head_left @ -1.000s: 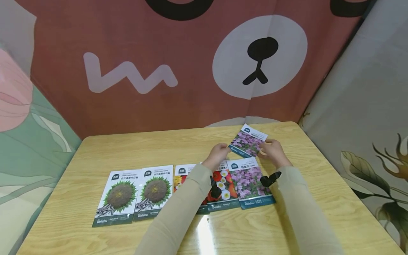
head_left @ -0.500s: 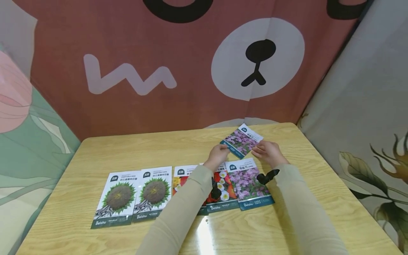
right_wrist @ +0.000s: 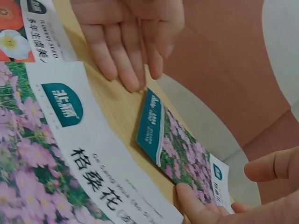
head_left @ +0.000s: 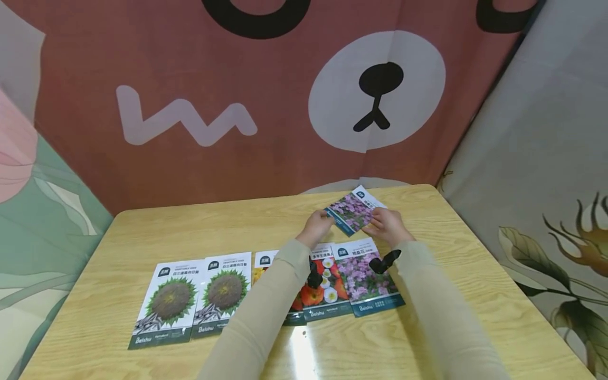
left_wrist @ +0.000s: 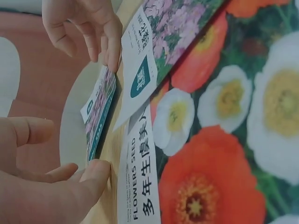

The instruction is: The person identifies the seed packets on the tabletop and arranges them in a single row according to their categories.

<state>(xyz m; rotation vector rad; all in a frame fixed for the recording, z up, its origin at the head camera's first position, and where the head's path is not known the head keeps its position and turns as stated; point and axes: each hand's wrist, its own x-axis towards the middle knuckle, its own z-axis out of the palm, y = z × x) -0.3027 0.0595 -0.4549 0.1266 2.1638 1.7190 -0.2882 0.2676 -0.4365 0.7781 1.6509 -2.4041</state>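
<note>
A seed packet with pink-purple flowers (head_left: 352, 211) lies tilted at the table's far right, between the two hands. At its left corner, my left hand (head_left: 315, 228) touches the packet with fairly straight fingers; in the left wrist view this hand's thumb stands clear of it. My right hand (head_left: 387, 226) has its fingers against the packet's right edge, and in the right wrist view its thumb is raised off the surface. Just nearer, a matching pink-flower packet (head_left: 368, 277) overlaps a red-and-white poppy packet (head_left: 328, 295).
Two sunflower packets (head_left: 168, 298) (head_left: 223, 293) lie side by side at the row's left. Another flower packet (head_left: 263, 259) is mostly covered by the left sleeve. The wooden table (head_left: 166, 227) ends at a printed curtain (head_left: 266, 169) behind.
The far pink-flower packet has slid left and turned further askew, both hands moving left along with it. The row of packets keeps its arrangement; the head view has shifted slightly.
</note>
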